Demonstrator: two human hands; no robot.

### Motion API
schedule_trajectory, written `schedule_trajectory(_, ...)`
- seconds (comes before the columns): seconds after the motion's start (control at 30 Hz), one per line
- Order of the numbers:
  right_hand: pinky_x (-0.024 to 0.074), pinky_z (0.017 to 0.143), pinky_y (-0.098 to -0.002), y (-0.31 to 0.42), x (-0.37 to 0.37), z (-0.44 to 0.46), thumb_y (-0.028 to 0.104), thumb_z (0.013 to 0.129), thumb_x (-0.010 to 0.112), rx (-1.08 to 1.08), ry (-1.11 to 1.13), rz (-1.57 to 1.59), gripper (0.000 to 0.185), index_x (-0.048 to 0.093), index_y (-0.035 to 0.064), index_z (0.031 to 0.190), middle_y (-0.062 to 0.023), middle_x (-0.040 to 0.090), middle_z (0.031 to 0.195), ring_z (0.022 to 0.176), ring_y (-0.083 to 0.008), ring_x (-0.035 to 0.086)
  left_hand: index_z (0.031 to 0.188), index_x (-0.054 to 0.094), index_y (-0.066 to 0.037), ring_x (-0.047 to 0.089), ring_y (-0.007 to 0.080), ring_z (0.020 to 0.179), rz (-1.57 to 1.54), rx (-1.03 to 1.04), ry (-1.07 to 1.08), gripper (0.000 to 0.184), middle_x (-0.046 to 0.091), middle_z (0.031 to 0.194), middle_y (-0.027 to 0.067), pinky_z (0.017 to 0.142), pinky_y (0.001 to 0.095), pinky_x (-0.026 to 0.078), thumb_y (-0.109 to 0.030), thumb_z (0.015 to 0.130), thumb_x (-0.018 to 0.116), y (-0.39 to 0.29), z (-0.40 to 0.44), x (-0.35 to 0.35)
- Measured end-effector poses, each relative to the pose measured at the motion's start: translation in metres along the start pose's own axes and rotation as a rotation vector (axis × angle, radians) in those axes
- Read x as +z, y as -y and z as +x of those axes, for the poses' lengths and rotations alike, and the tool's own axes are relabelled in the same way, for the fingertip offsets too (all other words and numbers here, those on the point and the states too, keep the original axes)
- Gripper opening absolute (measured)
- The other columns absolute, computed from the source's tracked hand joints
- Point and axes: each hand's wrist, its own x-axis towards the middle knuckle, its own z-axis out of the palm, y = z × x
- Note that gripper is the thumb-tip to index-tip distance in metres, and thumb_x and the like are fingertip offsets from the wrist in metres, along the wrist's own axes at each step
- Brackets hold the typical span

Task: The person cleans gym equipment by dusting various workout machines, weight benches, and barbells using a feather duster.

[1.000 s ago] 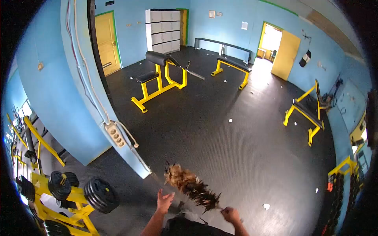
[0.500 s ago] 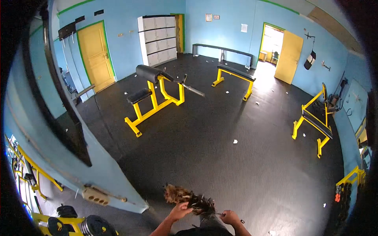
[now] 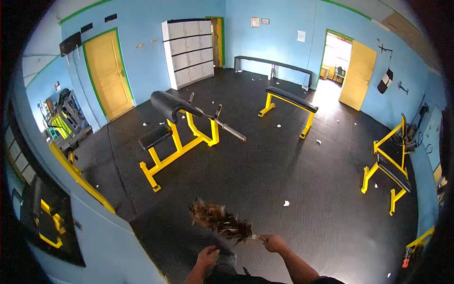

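Note:
A brown feather duster (image 3: pixel 221 222) hangs over the dark floor at the bottom centre, its feathered end toward the left. My right hand (image 3: pixel 274 243) is closed round its thin handle. Below the feathers and apart from them is my left hand (image 3: pixel 208 256), close to my body, with its fingers loosely bent; whether they are pressed together is hard to make out.
A yellow-framed padded bench with a barbell (image 3: pixel 234 132) stands ahead on the left, a flat bench (image 3: pixel 292 97) beyond it, and another bench (image 3: pixel 392 173) at the right. White scraps (image 3: pixel 286 203) dot the floor. A blue wall edge (image 3: pixel 109 236) rises at my left.
The view has moved forward past the blue pillar. My left hand touched the feathers half a second ago and is now lower, away from them. The duster has risen slightly with my right hand.

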Motion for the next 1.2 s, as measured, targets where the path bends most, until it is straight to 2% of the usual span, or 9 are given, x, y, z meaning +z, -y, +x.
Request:
schedule_trajectory(0.23,0.0455,0.084,-0.0468,-0.088,-0.028,0.128,0.028,0.083,0.048,0.338,0.219,-0.201,0.037,0.062,-0.001,0.103,-0.0218,0.062,0.102,0.098,-0.0391,0.058,0.129,0.048,-0.007,0.057,0.0226,0.102,0.05,-0.234,0.114,0.062,0.056,0.117,0.0133,0.081,0.0383,0.049,-0.038,0.079,0.069,-0.101,0.177,0.022)
schedule_trajectory(0.33,0.0473,0.078,-0.0458,-0.134,-0.066,0.168,0.023,0.081,0.048,0.317,0.268,-0.277,0.032,0.065,-0.0013,0.094,-0.0212,0.063,0.099,0.091,-0.0367,0.061,0.129,0.047,-0.006,0.056,0.0251,0.105,0.089,-0.175,0.151,0.062,0.054,0.12,0.0143,0.083,0.0391,0.048,-0.038,0.08,0.069,-0.169,0.256,0.031)
schedule_trajectory(0.4,0.0478,0.075,-0.0444,-0.167,-0.083,0.183,0.026,0.084,0.051,0.016,0.15,-0.374,0.032,0.065,0.0041,0.102,-0.0197,0.064,0.099,0.089,-0.0358,0.061,0.129,0.047,-0.005,0.055,0.0264,0.107,0.121,-0.143,0.2,0.063,0.054,0.122,0.0146,0.085,0.0395,0.047,-0.038,0.08,0.068,-0.204,0.282,0.038)
schedule_trajectory(0.47,0.048,0.075,-0.0436,-0.162,-0.114,0.207,0.027,0.084,0.053,0.18,0.126,-0.116,0.032,0.063,0.0065,0.106,-0.019,0.064,0.099,0.09,-0.0354,0.061,0.129,0.045,-0.002,0.053,0.0277,0.11,0.325,0.085,0.24,0.064,0.053,0.122,0.0145,0.091,0.0404,0.044,-0.038,0.08,0.068,-0.285,0.296,0.051)
schedule_trajectory(0.57,0.0479,0.076,-0.0433,-0.174,-0.146,0.262,0.029,0.083,0.057,0.405,0.152,0.336,0.036,0.06,0.0094,0.113,-0.0184,0.064,0.098,0.091,-0.0361,0.06,0.128,0.045,0.0,0.05,0.0278,0.114,0.396,0.082,0.316,0.065,0.051,0.126,0.0147,0.096,0.0412,0.04,-0.039,0.081,0.067,-0.371,0.326,0.075)
schedule_trajectory(0.73,0.0434,0.09,-0.0434,-0.205,-0.206,0.397,0.018,0.084,0.049,0.16,0.205,-0.133,0.038,0.055,0.0091,0.12,-0.0182,0.059,0.114,0.105,-0.0354,0.056,0.129,0.045,-0.003,0.05,0.0287,0.115,0.378,0.021,0.262,0.064,0.05,0.126,0.0156,0.095,0.0411,0.041,-0.042,0.081,0.065,-0.415,0.426,0.123)
schedule_trajectory(0.9,0.0445,0.088,-0.0453,-0.128,-0.377,0.506,0.016,0.081,0.048,0.153,0.364,-0.258,0.042,0.054,0.008,0.121,-0.0186,0.059,0.112,0.103,-0.0348,0.057,0.13,0.046,-0.008,0.052,0.029,0.111,0.483,-0.001,0.184,0.062,0.052,0.124,0.0153,0.093,0.0415,0.044,-0.043,0.082,0.064,-0.456,0.525,0.165)
schedule_trajectory(0.97,0.0456,0.083,-0.0473,-0.101,-0.436,0.54,0.016,0.082,0.048,-0.12,0.326,-0.386,0.039,0.055,0.0067,0.119,-0.0201,0.062,0.103,0.096,-0.0348,0.059,0.13,0.046,-0.009,0.053,0.0289,0.11,0.514,0.03,0.176,0.063,0.053,0.123,0.0149,0.091,0.0424,0.045,-0.045,0.081,0.063,-0.511,0.528,0.17)
schedule_trajectory(1.2,0.0463,0.077,-0.0462,-0.097,-0.518,0.75,0.019,0.084,0.052,-0.218,0.367,-0.526,0.028,0.059,0.0078,0.109,-0.0139,0.063,0.095,0.09,-0.0302,0.061,0.13,0.045,-0.006,0.055,0.0297,0.107,0.22,0.009,-0.037,0.068,0.055,0.12,0.0161,0.089,0.043,0.045,-0.049,0.08,0.062,-0.596,0.636,0.158)
